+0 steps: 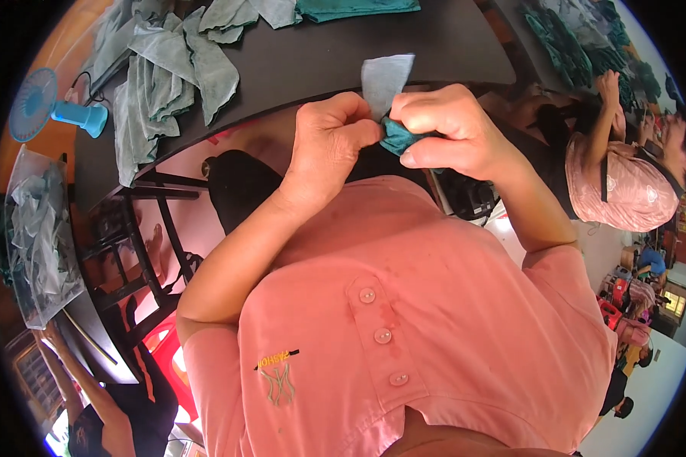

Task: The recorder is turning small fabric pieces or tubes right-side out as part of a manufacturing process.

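In front of my chest, just off the near edge of the dark table (305,61), I hold a small piece of fabric (386,78). Its pale grey side stands up between my hands, and a bunched teal part (398,139) shows below. The fingers of my left hand (329,141) are curled and pinch the fabric's left edge. My right hand (461,131) grips the teal part between thumb and bent fingers. The fingertips partly hide where the two parts meet.
Grey-green fabric pieces (156,72) lie at the table's left, some hanging over its edge. Folded teal cloth (358,7) lies at the back. A blue fan (76,116) and a clear bin of fabric (42,236) stand left. Co-workers sit at right (625,179) and lower left (118,415).
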Tool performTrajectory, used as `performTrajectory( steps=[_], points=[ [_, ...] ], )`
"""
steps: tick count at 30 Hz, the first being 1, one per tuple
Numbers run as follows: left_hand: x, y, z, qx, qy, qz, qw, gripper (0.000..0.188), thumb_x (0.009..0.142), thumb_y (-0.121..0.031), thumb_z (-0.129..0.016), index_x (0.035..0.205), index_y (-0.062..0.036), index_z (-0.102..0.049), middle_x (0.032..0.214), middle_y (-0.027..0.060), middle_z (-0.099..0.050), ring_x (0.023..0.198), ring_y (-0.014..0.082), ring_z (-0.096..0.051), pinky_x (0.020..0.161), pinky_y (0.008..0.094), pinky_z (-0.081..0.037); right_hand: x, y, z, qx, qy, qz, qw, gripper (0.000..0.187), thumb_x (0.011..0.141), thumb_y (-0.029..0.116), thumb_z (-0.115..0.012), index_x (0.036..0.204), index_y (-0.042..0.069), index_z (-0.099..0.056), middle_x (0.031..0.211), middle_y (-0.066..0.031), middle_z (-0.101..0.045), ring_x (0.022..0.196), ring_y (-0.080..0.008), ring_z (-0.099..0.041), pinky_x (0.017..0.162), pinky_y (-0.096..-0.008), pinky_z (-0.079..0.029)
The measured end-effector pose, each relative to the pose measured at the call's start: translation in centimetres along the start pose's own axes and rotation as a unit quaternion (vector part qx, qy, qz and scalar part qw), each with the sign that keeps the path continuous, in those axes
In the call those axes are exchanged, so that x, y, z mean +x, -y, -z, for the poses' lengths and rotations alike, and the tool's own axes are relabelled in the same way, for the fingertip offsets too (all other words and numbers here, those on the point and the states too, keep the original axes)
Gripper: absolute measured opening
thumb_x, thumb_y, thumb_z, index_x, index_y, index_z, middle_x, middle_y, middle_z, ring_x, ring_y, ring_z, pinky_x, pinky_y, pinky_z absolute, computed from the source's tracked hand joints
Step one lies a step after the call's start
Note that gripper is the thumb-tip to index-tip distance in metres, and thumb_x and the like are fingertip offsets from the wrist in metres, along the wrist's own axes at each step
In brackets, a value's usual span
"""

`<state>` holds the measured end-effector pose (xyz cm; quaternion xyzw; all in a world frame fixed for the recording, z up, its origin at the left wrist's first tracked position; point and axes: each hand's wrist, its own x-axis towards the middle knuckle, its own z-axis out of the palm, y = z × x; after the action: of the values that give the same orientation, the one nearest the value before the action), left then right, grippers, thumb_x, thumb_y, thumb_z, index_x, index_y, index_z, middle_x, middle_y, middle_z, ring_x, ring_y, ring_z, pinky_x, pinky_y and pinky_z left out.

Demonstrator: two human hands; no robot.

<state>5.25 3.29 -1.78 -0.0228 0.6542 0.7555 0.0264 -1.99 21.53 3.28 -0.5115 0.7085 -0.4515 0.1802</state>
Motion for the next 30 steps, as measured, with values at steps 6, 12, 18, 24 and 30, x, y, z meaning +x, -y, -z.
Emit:
performTrajectory(
  steps=[6,12,18,24,30],
  points=[
    [0.3,-0.9,0.1,-0.251,-0.135,0.011,0.958,0.006,0.080,-0.002,-0.062,0.080,0.0040,-0.062,0.072,0.0099,-0.062,0.054,0.0163,-0.053,0.050,0.0268,-0.040,-0.7,-1.1,-3.8,0.002,-0.119,0.024,0.993,0.034,0.074,0.007,-0.072,0.065,0.001,-0.040,0.062,-0.0075,-0.036,0.053,-0.0204,-0.037,0.050,-0.0341,-0.030],
    [0.0,-0.9,1.4,-0.276,-0.092,0.057,0.955,0.013,0.089,-0.007,-0.052,0.098,0.0021,-0.055,0.095,0.0220,-0.066,0.074,0.0255,-0.064,0.049,0.0289,-0.040,-1.1,-3.7,-6.2,0.075,-0.196,-0.038,0.977,0.040,0.084,0.014,-0.072,0.064,0.001,-0.041,0.058,-0.0061,-0.041,0.053,-0.0124,-0.036,0.049,-0.0302,-0.032],
    [-0.3,-2.4,0.5,-0.257,-0.086,0.039,0.962,0.014,0.087,-0.004,-0.055,0.098,0.0052,-0.057,0.086,0.0172,-0.064,0.061,0.0239,-0.061,0.048,0.0305,-0.046,-0.3,-2.0,-5.1,0.109,-0.243,-0.044,0.963,0.030,0.087,0.017,-0.071,0.072,0.001,-0.052,0.059,-0.0011,-0.047,0.055,-0.0075,-0.040,0.051,-0.0263,-0.035],
    [-0.5,-2.1,0.1,-0.176,-0.094,0.036,0.979,0.017,0.083,0.001,-0.058,0.098,0.0087,-0.060,0.086,0.0138,-0.065,0.065,0.0228,-0.064,0.046,0.0291,-0.047,1.1,-2.5,-1.0,0.385,-0.240,-0.154,0.878,0.026,0.083,0.026,-0.071,0.088,0.003,-0.063,0.067,-0.0054,-0.062,0.053,-0.0131,-0.057,0.051,-0.0220,-0.036],
    [-0.2,-1.2,-0.5,0.029,-0.136,-0.052,0.989,0.017,0.081,0.007,-0.056,0.095,0.0057,-0.064,0.086,0.0051,-0.064,0.063,0.0107,-0.055,0.052,0.0232,-0.044,1.8,-1.5,-2.3,0.311,-0.402,-0.156,0.847,0.012,0.076,0.012,-0.068,0.071,0.002,-0.065,0.059,-0.0036,-0.059,0.048,-0.0108,-0.053,0.050,-0.0226,-0.035]
  ],
)
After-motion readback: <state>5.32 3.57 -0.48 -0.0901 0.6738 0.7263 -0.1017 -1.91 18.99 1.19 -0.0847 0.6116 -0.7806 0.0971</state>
